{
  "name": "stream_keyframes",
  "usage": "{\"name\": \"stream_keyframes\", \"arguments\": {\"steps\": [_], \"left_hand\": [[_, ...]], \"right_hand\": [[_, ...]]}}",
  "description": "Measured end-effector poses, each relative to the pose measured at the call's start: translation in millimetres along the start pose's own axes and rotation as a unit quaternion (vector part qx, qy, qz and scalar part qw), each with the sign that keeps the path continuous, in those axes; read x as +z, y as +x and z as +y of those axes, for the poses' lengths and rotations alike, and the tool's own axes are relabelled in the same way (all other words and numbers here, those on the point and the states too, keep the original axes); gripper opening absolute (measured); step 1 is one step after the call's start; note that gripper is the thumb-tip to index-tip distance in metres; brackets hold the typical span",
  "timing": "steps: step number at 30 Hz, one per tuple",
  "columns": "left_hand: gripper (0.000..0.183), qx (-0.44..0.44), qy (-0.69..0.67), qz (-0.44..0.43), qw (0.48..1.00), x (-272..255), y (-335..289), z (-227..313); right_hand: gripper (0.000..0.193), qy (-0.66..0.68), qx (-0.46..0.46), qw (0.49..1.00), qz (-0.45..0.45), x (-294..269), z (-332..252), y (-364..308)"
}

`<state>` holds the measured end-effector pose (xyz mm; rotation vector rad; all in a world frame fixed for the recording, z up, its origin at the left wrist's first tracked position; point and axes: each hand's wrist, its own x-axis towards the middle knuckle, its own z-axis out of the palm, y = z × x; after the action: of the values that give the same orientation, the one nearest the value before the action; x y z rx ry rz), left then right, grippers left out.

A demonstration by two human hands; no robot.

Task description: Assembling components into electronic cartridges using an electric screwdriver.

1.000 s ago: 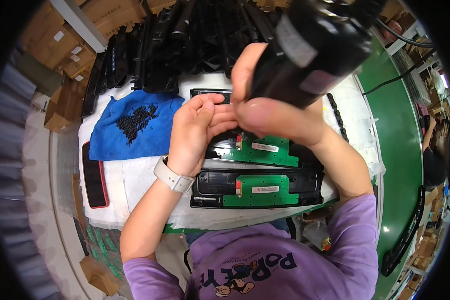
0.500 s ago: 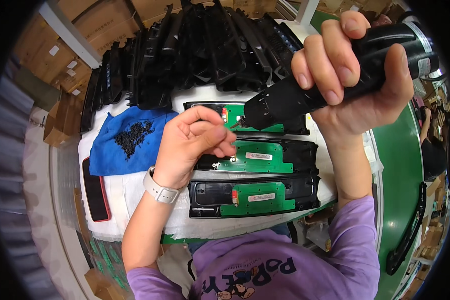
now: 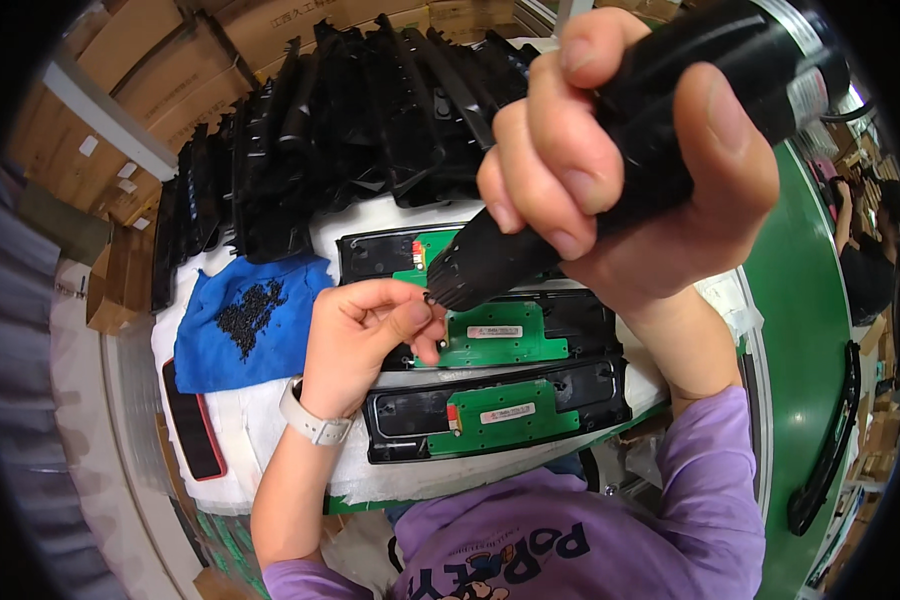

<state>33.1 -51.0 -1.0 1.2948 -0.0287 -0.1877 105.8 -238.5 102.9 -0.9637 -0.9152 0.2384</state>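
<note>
My right hand (image 3: 660, 240) is wrapped round a black electric screwdriver (image 3: 730, 60), which slants down to the left over the work. Its tapered nose meets the fingertips of my left hand (image 3: 355, 335). Thumb and forefinger there pinch a tiny dark piece that looks like a small black screw (image 3: 429, 298), partly hidden by the fingers. Below lie three long black plastic panels (image 3: 395, 415) in a column, each with a green circuit board (image 3: 530, 425). The far board is largely covered by the screwdriver, and my left fingers overlap the left end of the middle panel.
To the left, a pile of small black screws (image 3: 250, 318) rests on a blue cloth (image 3: 205, 345). A red-edged phone (image 3: 195, 430) lies nearer me. Many black plastic housings (image 3: 360, 130) stand packed along the back, before cardboard boxes (image 3: 310, 25). Another person (image 3: 870, 260) is far right.
The screwdriver has come left and toward me, and its nose now meets my left fingertips. Both were apart before. The whole view has shifted slightly.
</note>
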Motion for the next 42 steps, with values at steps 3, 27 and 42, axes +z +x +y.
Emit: {"name": "stream_keyframes", "arguments": {"steps": [3,27,42], "left_hand": [[0.007,-0.007,0.037,-0.003,0.999,5.2,-1.5,2.3],[0.008,0.041,0.209,0.089,0.973,16.7,-1.5,-2.0],[0.011,0.039,0.125,0.008,0.991,23.9,-8.9,-3.2]], "right_hand": [[0.040,0.010,0.004,1.000,0.025,-7.3,1.8,-1.4],[0.037,0.171,0.039,0.975,0.133,-29.3,13.0,-23.7],[0.036,0.213,0.097,0.961,0.145,-19.8,4.6,-12.2]]}}
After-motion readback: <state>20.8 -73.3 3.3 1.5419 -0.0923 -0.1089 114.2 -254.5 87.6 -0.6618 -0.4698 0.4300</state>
